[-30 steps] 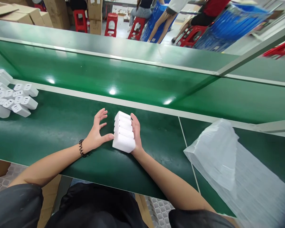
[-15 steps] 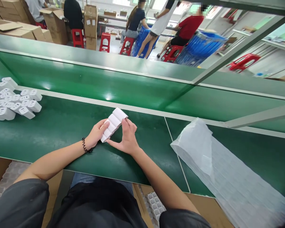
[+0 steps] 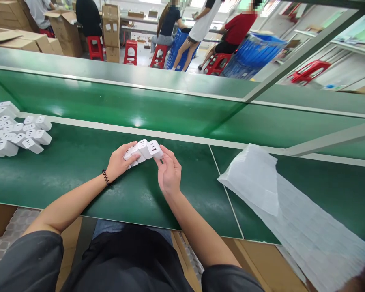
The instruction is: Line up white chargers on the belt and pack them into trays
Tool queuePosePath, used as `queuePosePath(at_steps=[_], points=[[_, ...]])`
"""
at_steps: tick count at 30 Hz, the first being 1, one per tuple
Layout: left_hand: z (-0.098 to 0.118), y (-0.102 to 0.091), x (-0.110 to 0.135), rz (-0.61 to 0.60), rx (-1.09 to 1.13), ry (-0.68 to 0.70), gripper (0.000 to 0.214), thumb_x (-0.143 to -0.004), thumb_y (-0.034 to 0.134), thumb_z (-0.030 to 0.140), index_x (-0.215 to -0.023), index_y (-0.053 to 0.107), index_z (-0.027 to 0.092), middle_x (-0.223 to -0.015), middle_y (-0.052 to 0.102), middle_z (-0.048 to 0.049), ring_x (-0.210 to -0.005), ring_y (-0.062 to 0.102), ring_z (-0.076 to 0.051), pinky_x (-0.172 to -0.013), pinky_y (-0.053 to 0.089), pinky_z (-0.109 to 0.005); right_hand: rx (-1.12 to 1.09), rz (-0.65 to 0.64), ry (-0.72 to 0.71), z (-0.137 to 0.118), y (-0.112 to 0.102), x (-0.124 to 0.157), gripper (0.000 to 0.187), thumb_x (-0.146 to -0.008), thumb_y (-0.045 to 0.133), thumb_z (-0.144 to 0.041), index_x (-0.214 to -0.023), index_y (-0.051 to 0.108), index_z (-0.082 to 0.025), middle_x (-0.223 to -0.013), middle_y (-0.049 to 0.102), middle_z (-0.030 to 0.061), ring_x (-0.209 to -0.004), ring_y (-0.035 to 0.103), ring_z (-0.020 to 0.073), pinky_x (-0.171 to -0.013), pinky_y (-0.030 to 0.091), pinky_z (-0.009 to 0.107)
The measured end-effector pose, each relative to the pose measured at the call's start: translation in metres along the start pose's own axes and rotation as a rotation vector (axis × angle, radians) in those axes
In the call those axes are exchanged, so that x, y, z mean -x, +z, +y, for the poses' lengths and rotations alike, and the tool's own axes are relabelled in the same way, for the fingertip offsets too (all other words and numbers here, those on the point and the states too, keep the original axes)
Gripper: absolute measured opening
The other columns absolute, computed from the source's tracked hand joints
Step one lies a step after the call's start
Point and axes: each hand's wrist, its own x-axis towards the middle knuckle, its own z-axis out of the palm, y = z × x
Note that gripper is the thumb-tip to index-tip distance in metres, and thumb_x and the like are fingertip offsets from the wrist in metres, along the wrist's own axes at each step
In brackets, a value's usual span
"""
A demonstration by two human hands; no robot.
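Several white charger blocks [image 3: 142,148] are gripped in a row between my two hands, above the green work surface [image 3: 79,162]. Their faces with port slots point up toward me. My left hand [image 3: 119,161] is closed around the left end of the row, its thumb lying across the blocks. At the right end, my right hand [image 3: 169,168] pinches the last block, which sits a little askew from the others. A pile of similar white chargers [image 3: 15,132] lies on the surface at the far left.
A translucent white plastic sheet [image 3: 261,182] drapes over the bench's right side and front edge. A green barrier with a white rail [image 3: 140,129] runs behind. Open cardboard boxes hold clear trays [image 3: 9,231] below the edge. Across the room, people sit near blue crates [image 3: 255,50].
The row of chargers has been turned, so slotted faces show instead of smooth sides. My right hand has shifted its hold to the right-end block.
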Motion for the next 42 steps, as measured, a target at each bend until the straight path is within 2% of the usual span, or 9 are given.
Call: queuePosePath(at_steps=[7, 13, 17, 19, 23, 27, 33, 38, 42], points=[[-0.005, 0.0, 0.0, -0.032, -0.403, 0.122, 0.048, -0.089, 0.062, 0.055, -0.129, 0.062, 0.028, -0.112, 0.069, -0.0049, -0.099, 0.064, -0.022, -0.083, 0.049, -0.031, -0.032, -0.098, 0.107, 0.017, -0.008, -0.012, 0.037, -0.079, 0.062, -0.032, -0.113, 0.049, -0.031, -0.149, 0.043, 0.0026, -0.129, 0.052, 0.0212, -0.105, 0.051, 0.047], [-0.006, -0.01, -0.006, -0.108, -0.661, 0.239, 0.05, -0.091, 0.057, 0.059, -0.133, 0.061, 0.03, -0.113, 0.07, -0.0052, -0.101, 0.062, -0.023, -0.071, 0.045, -0.028, -0.065, -0.217, 0.231, 0.031, -0.02, -0.026, 0.057, -0.066, 0.069, -0.023, -0.118, 0.046, -0.031, -0.135, 0.054, 0.0026, -0.122, 0.055, 0.0223, -0.102, 0.053, 0.047], [-0.01, -0.02, -0.013, -0.216, -0.703, 0.276, 0.058, -0.09, 0.056, 0.062, -0.137, 0.057, 0.029, -0.111, 0.069, -0.0081, -0.101, 0.061, -0.025, -0.077, 0.047, -0.03, 0.25, -0.441, 0.192, 0.034, -0.029, -0.031, 0.084, -0.067, 0.065, -0.024, -0.146, 0.035, -0.03, -0.129, 0.052, 0.0059, -0.114, 0.058, 0.0232, -0.093, 0.058, 0.045], [-0.011, -0.023, -0.015, -0.278, -0.745, 0.291, 0.06, -0.09, 0.055, 0.062, -0.14, 0.055, 0.027, -0.111, 0.068, -0.0087, -0.102, 0.06, -0.026, -0.079, 0.048, -0.031, 0.441, -0.541, 0.145, 0.032, -0.034, -0.033, 0.089, -0.067, 0.064, -0.023, -0.151, 0.033, -0.028, -0.126, 0.051, 0.0072, -0.111, 0.059, 0.0238, -0.092, 0.058, 0.046], [-0.009, -0.027, -0.016, -0.381, -0.797, 0.305, 0.061, -0.092, 0.052, 0.061, -0.143, 0.051, 0.029, -0.107, 0.069, -0.0072, -0.098, 0.06, -0.025, -0.077, 0.047, -0.03, 0.577, -0.612, 0.093, 0.021, -0.038, -0.035, 0.081, -0.066, 0.069, -0.021, -0.144, 0.047, -0.025, -0.117, 0.056, 0.0063, -0.107, 0.059, 0.0258, -0.101, 0.05, 0.05], [-0.003, -0.03, -0.017, -0.469, -0.805, 0.262, 0.068, -0.089, 0.055, 0.063, -0.147, 0.046, 0.028, -0.108, 0.068, -0.0077, -0.102, 0.06, -0.026, -0.079, 0.048, -0.031, 0.682, -0.655, 0.02, 0.009, -0.039, -0.034, 0.065, -0.077, 0.069, -0.03, -0.139, 0.051, -0.027, -0.12, 0.061, 0.0059, -0.113, 0.058, 0.0266, -0.107, 0.043, 0.051], [-0.002, -0.061, -0.026, -0.584, -0.535, 0.184, 0.097, -0.076, 0.073, 0.057, -0.155, 0.025, 0.031, -0.146, 0.047, -0.0109, -0.124, 0.053, -0.028, -0.102, 0.047, -0.041, 0.856, -0.611, -0.036, 0.002, -0.048, -0.036, 0.044, -0.084, 0.063, -0.031, -0.126, 0.054, -0.026, -0.12, 0.067, 0.0051, -0.108, 0.061, 0.0255, -0.097, 0.048, 0.046], [-0.012, -0.085, -0.031, -0.568, -0.473, 0.042, 0.098, -0.066, 0.08, 0.054, -0.15, 0.036, 0.028, -0.122, 0.054, -0.0102, -0.11, 0.058, -0.027, -0.092, 0.052, -0.04, 0.865, -0.583, -0.039, 0.001, -0.057, -0.042, 0.032, -0.082, 0.062, -0.028, -0.113, 0.059, -0.026, -0.114, 0.065, 0.0059, -0.107, 0.06, 0.0261, -0.094, 0.05, 0.046], [-0.013, -0.09, -0.033, -0.605, -0.437, -0.016, 0.082, -0.072, 0.075, 0.043, -0.144, 0.042, 0.023, -0.109, 0.056, -0.0069, -0.097, 0.06, -0.021, -0.084, 0.054, -0.036, 0.826, -0.628, -0.035, 0.003, -0.061, -0.046, 0.034, -0.074, 0.061, -0.02, -0.108, 0.066, -0.025, -0.113, 0.061, 0.0064, -0.104, 0.062, 0.0254, -0.095, 0.051, 0.045]])
